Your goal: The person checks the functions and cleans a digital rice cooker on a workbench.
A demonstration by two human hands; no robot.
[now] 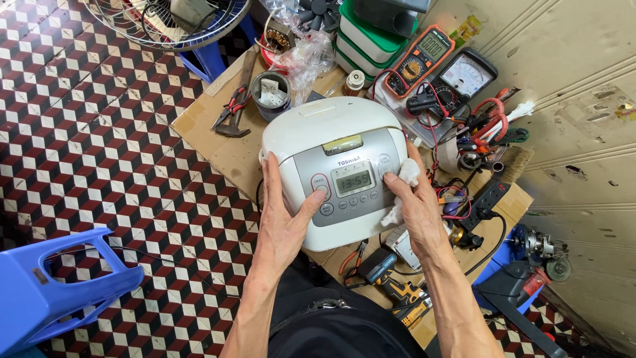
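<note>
A white rice cooker [311,129] with a grey control panel and a small lit display stands on a sheet of cardboard [218,146]. My left hand [286,215] lies flat on the cooker's left front side, fingers spread, thumb near the panel's buttons. My right hand [414,202] presses a crumpled white cloth [405,176] against the right edge of the panel.
Pliers [232,109] and a small tin [270,95] lie behind the cooker. An orange multimeter [419,59], an analog meter [464,76], tangled leads and hand tools crowd the right. A blue plastic stool [56,285] stands at left on the tiled floor; a fan grille [169,23] is at top.
</note>
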